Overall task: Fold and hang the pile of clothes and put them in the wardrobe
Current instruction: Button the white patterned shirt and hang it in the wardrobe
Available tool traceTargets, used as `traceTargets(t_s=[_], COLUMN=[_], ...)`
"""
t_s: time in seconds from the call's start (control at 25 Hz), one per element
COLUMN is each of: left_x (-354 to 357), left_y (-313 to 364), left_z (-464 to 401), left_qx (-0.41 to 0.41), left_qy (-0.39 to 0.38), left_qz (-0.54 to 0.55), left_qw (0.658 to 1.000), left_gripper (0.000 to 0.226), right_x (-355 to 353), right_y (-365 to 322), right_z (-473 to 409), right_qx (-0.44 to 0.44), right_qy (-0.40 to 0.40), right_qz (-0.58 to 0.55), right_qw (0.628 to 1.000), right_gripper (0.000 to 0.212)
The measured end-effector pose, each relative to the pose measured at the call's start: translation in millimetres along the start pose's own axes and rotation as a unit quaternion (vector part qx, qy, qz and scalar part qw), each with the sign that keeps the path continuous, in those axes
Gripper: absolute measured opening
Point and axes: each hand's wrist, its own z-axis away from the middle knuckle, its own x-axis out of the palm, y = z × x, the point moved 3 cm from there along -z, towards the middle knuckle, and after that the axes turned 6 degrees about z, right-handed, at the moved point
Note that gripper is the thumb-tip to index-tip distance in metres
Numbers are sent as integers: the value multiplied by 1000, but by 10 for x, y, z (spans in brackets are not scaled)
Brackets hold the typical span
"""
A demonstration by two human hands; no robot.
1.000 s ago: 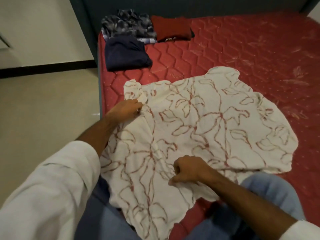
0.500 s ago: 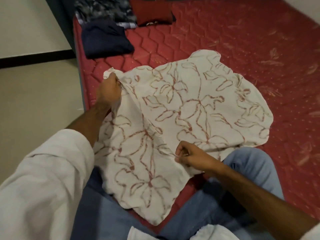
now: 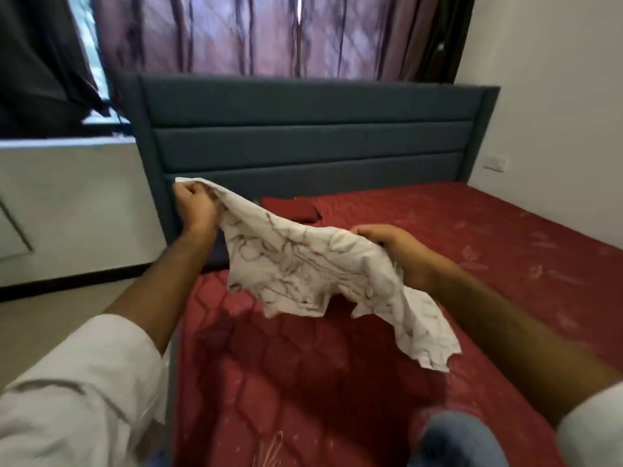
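A white garment with a red-brown floral print (image 3: 313, 264) hangs in the air above the red mattress (image 3: 337, 382). My left hand (image 3: 195, 207) grips one edge of it, raised near the headboard. My right hand (image 3: 397, 254) grips the opposite edge, lower and to the right. The cloth sags between my hands and a loose end trails down at the right. A folded red garment (image 3: 290, 210) lies on the mattress by the headboard, partly hidden behind the cloth. The wardrobe is not in view.
A dark blue padded headboard (image 3: 313, 136) stands behind the bed, with purple curtains (image 3: 256, 32) above it. A white wall with a socket (image 3: 495, 162) is to the right. Beige floor (image 3: 50, 318) lies to the left of the bed. My knee in jeans (image 3: 455, 439) shows below.
Both hands have lifted the floral garment off the mattress into the air. The view has swung up from the bed surface to the headboard and curtains.
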Motion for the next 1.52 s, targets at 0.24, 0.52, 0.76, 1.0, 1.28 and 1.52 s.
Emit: traceTargets(t_s=[0.24,0.52,0.76,1.0,1.28,1.52], left_x=[-12,417,1830,3543,4566,4530], left_y=[2066,3810,3522,1670,-2076,-3584], left_z=[-142,-6,374,727,1531,2145], left_qx=[120,294,316,232,131,162], left_qy=[98,46,-44,-221,-450,-605], left_qz=[138,211,157,73,-215,-274], left_qw=[978,931,935,945,856,730], left_gripper=[2,7,24,6,13,38], right_x=[759,658,-119,-1195,-2558,-3160], right_y=[-1489,-2363,-1848,-287,2597,4097], right_z=[23,229,-1,-206,-503,-393], right_qx=[-141,-280,-261,-139,203,298], right_qy=[-217,-282,-218,-31,117,152], right_qz=[-63,-134,-201,-252,-105,20], right_qw=[964,908,919,957,967,942], right_gripper=[44,52,52,47,32,24])
